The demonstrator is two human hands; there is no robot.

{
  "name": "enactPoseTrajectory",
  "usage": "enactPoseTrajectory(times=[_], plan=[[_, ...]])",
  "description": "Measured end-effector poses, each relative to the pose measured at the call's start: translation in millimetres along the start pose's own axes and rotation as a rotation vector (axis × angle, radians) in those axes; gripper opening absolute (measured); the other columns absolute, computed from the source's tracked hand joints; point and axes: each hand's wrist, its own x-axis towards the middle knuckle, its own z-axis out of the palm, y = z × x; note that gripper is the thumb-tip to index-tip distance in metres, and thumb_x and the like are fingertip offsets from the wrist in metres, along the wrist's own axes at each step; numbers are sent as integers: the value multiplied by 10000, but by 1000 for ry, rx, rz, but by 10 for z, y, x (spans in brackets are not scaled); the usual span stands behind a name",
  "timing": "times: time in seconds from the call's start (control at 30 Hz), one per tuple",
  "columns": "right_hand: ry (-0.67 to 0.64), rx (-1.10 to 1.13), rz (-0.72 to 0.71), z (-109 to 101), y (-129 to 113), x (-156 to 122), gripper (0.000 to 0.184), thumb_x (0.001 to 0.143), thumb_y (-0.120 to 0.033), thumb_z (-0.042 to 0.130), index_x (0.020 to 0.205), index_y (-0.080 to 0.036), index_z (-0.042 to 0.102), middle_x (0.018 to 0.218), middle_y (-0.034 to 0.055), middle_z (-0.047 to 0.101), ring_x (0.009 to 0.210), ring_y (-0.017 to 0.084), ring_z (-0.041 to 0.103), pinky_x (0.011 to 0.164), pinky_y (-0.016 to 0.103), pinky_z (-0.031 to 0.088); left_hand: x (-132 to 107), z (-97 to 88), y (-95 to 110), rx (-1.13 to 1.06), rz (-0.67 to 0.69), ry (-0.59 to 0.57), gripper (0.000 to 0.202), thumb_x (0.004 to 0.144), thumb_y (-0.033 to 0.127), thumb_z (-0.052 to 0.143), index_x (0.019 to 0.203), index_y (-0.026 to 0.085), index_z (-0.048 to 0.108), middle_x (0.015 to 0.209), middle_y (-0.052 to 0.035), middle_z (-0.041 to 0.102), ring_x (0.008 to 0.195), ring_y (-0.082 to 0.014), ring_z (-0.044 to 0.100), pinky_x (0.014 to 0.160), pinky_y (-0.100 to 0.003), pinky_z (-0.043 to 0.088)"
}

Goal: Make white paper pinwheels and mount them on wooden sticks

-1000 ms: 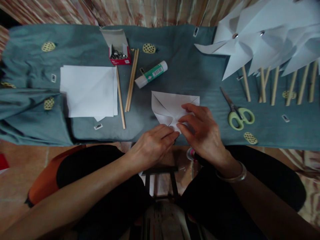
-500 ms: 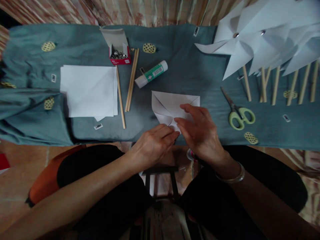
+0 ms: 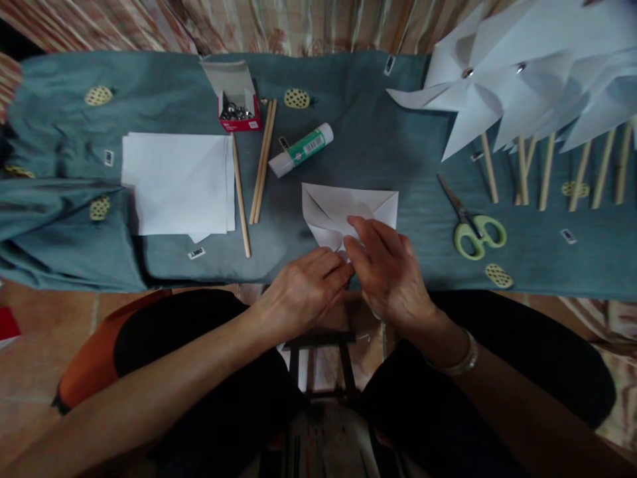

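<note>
A white sheet of paper (image 3: 343, 202) with diagonal cuts or creases lies at the table's front edge, its near part curled up. My left hand (image 3: 311, 285) is closed, thumb and fingers pinching the near part of that paper. Over the paper's right side is my right hand (image 3: 388, 269), its fingers partly bent and apart, the tips close to the left fingertips. The near corner of the paper is mostly covered by both hands.
Left lie stacked white sheets (image 3: 179, 186), wooden sticks (image 3: 263, 162) and a red box (image 3: 239, 119) of metal fasteners. A glue stick (image 3: 303, 149) lies behind the paper. Green-handled scissors (image 3: 472, 229) and several paper pinwheels (image 3: 478, 93) are on the right, upon a teal tablecloth (image 3: 358, 119).
My right hand has moved slightly left and nearer to me, its fingertips drawing in towards my left hand. My left hand keeps its pinch in nearly the same place.
</note>
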Motion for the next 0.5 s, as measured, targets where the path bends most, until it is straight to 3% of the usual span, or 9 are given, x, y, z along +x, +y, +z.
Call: enactPoseTrajectory(times=[0.2, 0.4, 0.5], plan=[[74, 10, -85, 113, -28, -17, 296, 965, -102, 367, 1212, -95, 530, 1272, 182, 624, 1178, 278, 542, 904, 413, 458, -13, -11, -4, 34, -24, -18, 222, 967, 245, 452, 949, 127, 639, 907, -82, 625, 860, -179, 587, 741, -300, 548], [44, 154, -22, 78, 40, -67, 326, 943, -115, 377, 1226, -143, 537, 1308, 170, 590, 1201, 291, 517, 926, 468, 470, -14, 3, -19, 74, 0, -9, 200, 966, 218, 457, 1008, 121, 627, 896, -73, 625, 855, -179, 585, 724, -291, 536], [94, 246, 24, -24, 178, -50, 354, 901, -96, 404, 1214, -170, 551, 1290, 140, 594, 1165, 286, 544, 935, 482, 495, -20, 16, -22, 85, 15, 22, 204, 958, 184, 464, 1066, 103, 617, 923, -84, 636, 869, -181, 592, 734, -296, 542]])
